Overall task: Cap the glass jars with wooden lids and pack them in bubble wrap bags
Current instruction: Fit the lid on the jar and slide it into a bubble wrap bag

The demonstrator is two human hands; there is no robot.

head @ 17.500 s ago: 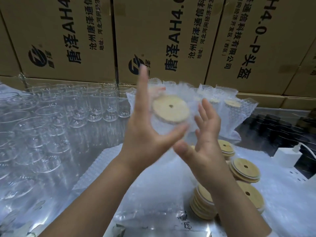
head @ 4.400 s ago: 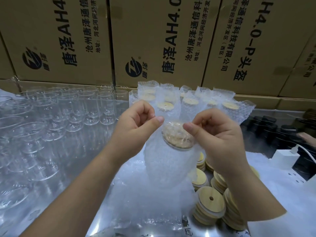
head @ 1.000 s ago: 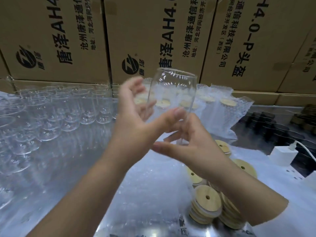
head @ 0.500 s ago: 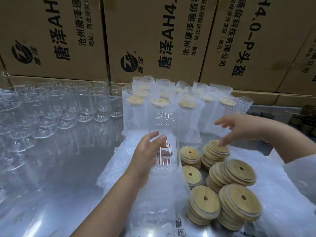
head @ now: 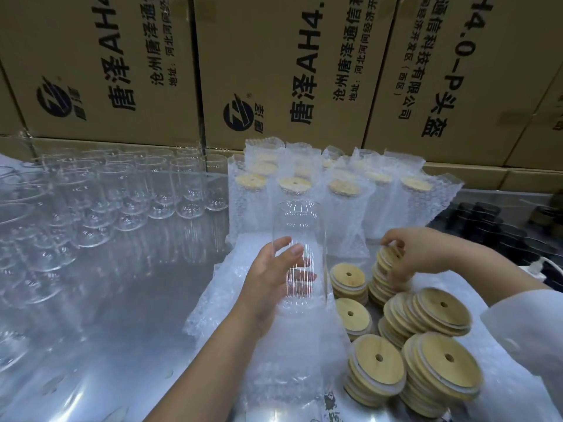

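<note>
My left hand [head: 269,280] grips an empty clear glass jar [head: 300,239], held upright over a pile of flat bubble wrap bags [head: 274,360]. The jar has no lid. My right hand [head: 409,254] pinches the top wooden lid [head: 388,257] of a stack, tilting it up on edge. More stacks of round wooden lids [head: 377,365], each with a small hole, lie at the right. Behind them stand several capped jars in bubble wrap bags [head: 341,196].
Rows of several empty glass jars [head: 115,193] fill the left of the shiny metal table [head: 100,315]. Printed cardboard boxes [head: 274,65] wall off the back. Dark lids [head: 487,226] and a white charger [head: 545,266] sit at the far right.
My right hand has come down onto a lid stack and taken hold of its top lid. My left hand still holds the jar at about the same place.
</note>
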